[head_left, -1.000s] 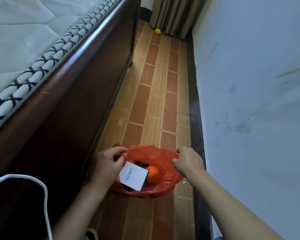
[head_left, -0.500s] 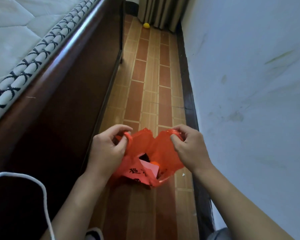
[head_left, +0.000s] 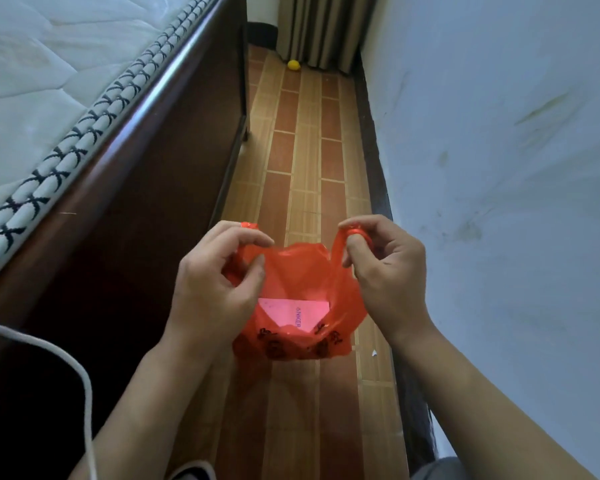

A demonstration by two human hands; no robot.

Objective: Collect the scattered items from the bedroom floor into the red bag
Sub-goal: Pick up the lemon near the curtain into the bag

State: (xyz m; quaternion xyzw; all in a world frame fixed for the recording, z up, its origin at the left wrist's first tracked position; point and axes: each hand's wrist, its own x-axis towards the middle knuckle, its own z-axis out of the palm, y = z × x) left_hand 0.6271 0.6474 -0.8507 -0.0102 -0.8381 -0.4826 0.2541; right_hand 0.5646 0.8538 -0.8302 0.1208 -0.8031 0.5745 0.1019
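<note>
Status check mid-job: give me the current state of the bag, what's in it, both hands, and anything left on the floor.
Red plastic bag: held up by its handles, mouth partly open.
White Anker box: inside the bag, seen through the plastic.
Left hand: pinches the left handle.
Right hand: grips the right handle.
Small yellow round fruit: on the floor by the curtain, not collected.

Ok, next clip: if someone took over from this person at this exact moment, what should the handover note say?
Left hand pinches the left handle of the red bag; right hand pinches the right handle. The bag hangs between them over the floor.
Done: a white Anker box shows through the plastic, inside the bag. Anything else in there is hidden.
Left: a small yellow item lies on the floor at the far end by the curtain. Likely next: carry the bag there and drop it in.
</note>
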